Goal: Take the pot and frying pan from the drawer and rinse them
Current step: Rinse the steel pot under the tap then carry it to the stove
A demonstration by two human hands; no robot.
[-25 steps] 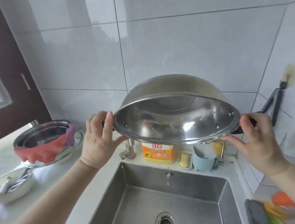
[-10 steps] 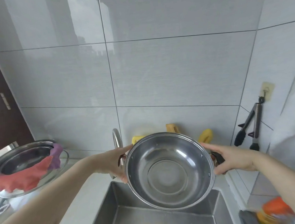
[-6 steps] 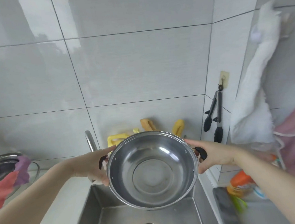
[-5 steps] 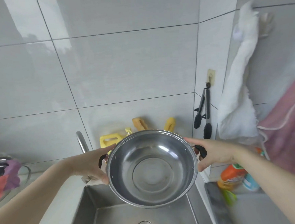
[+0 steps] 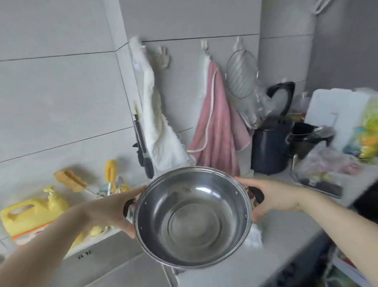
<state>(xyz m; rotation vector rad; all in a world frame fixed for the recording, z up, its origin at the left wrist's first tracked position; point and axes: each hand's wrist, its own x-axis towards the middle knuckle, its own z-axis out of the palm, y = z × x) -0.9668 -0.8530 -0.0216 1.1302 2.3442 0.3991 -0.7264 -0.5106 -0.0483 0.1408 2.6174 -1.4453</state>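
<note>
The steel pot (image 5: pixel 192 217) hangs in the air with its mouth tipped toward the camera, so its shiny, empty inside shows down to the ringed bottom. It sits over the tabletop (image 5: pixel 219 277) edge, just right of the sink (image 5: pixel 117 278), touching neither. Each side of the pot has a dark handle, and both are held: the left hand (image 5: pixel 111 209) has its grip curled round the left handle, thumb along the rim, and the right hand (image 5: pixel 270 197) has its grip curled round the right handle in the same way.

Behind the pot, on the tiled wall, hang a white cloth (image 5: pixel 157 123), a pink towel (image 5: pixel 218 129) and a wire strainer (image 5: pixel 242 73) (each from its own hook); black tongs (image 5: pixel 142 147) hang just left of the white cloth. Left of the pot, behind the sink, stands a yellow detergent jug (image 5: pixel 30 214), with brushes (image 5: pixel 111 172) near it. Right of the pot and further back stands a dark blue pot (image 5: pixel 270 150) with its lid propped behind it, and beyond that a blurred heap of bags and a white board (image 5: pixel 330 118).
</note>
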